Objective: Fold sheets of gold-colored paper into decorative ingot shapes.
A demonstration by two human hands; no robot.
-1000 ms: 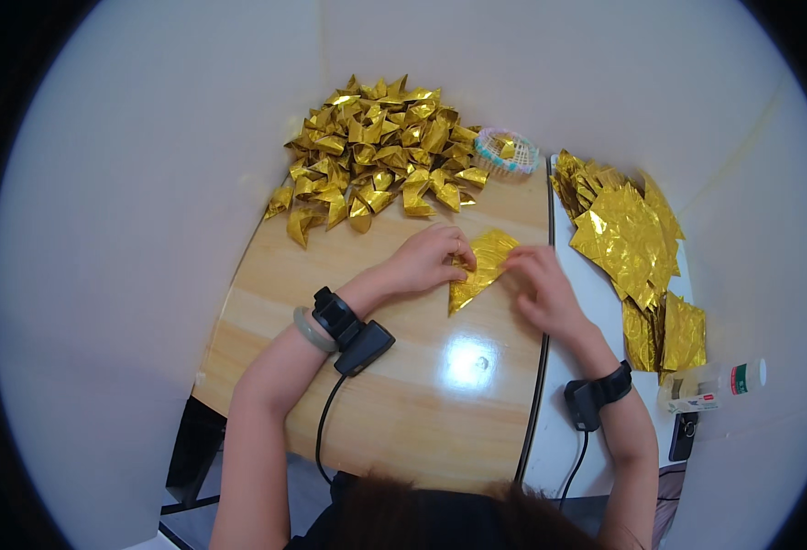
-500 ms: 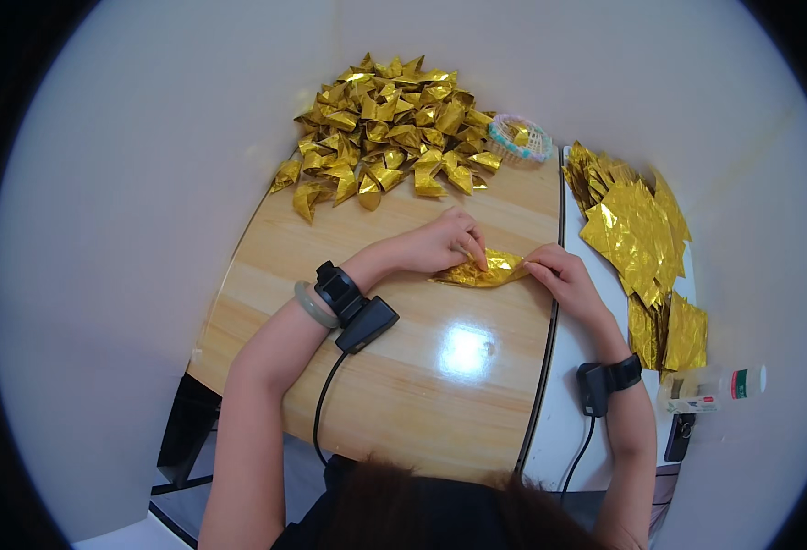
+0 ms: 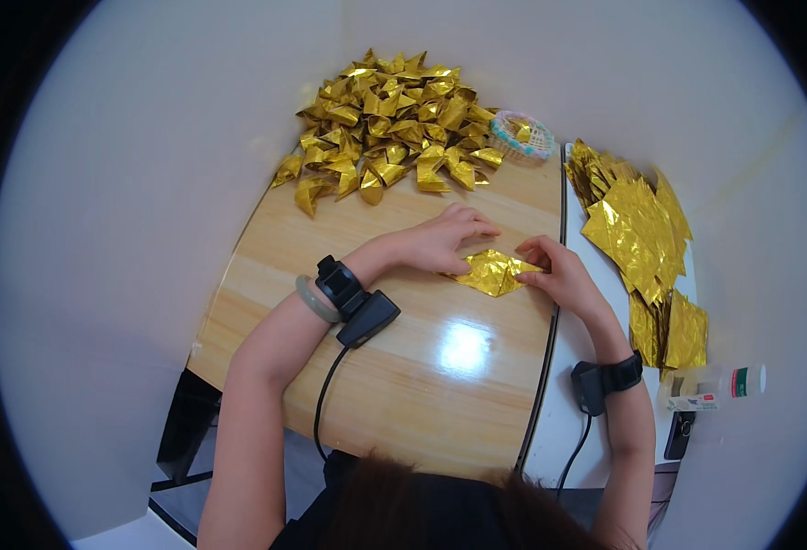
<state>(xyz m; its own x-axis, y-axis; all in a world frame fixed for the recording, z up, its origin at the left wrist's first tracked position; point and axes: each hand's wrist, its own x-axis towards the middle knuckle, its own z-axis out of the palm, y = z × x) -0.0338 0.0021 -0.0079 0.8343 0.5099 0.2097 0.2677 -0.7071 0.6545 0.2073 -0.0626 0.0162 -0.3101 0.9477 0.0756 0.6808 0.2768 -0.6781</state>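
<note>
A partly folded sheet of gold foil paper lies on the wood-grain table between my hands, creased and pointed at its ends. My left hand is at its left end, thumb at the paper's tip and the other fingers stretched out above it, apart from the thumb. At the right end, my right hand has the paper's corner by the thumb, its forefinger raised and bent. The undersides of the fingers are hidden. Beyond them, a heap of folded gold foil pieces covers the far part of the table.
A small woven basket with a pastel rim stands beside the heap, a gold piece in it. Flat gold foil sheets are stacked on the white surface at right. Nearer lies a clear plastic bottle. Black cables trail from my wrist devices.
My left fingers have lifted off the paper and spread. The paper has turned from a narrow strip into a wider, pointed shape. My right forefinger has risen from its end.
</note>
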